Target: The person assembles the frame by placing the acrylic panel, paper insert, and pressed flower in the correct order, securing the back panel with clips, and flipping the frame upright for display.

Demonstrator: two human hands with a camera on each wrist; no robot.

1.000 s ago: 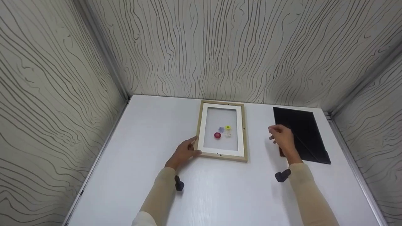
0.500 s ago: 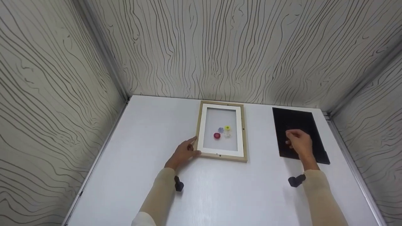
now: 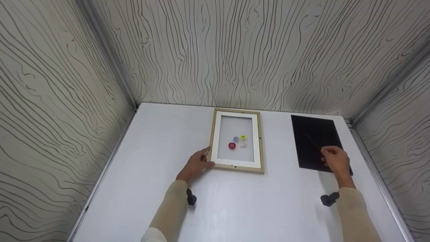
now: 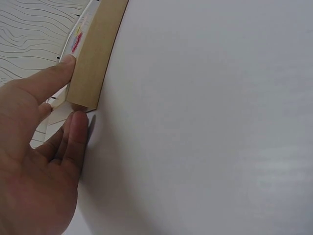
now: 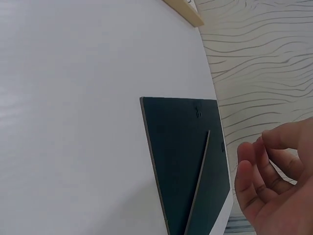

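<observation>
A wooden picture frame (image 3: 262, 151) with a white inner border lies near the table's back edge. Inside it, toward its near half, sit a red flower (image 3: 232, 146), a lilac flower (image 3: 236, 138), a yellow flower (image 3: 243, 137) and a whitish flower (image 3: 243, 145). My left hand (image 3: 195, 165) holds the frame's near left corner between thumb and fingers; the left wrist view shows the wooden edge (image 4: 95, 54) there. My right hand (image 3: 337, 161) is above a black backing board (image 3: 309, 127), fingers loosely curled, nothing visible between them. A thin strut (image 5: 199, 178) runs across that board.
The white table (image 3: 161, 134) meets a wood-grain patterned wall (image 3: 208, 60) close behind the frame and board. Side walls (image 3: 50, 111) stand left and right. A small dark camera (image 3: 329, 199) sits at the right wrist and another camera (image 3: 191, 197) at the left.
My right hand has moved rightward and toward me, from the left edge of the black board to over its near right part. The left hand, frame and flowers look unmoved.
</observation>
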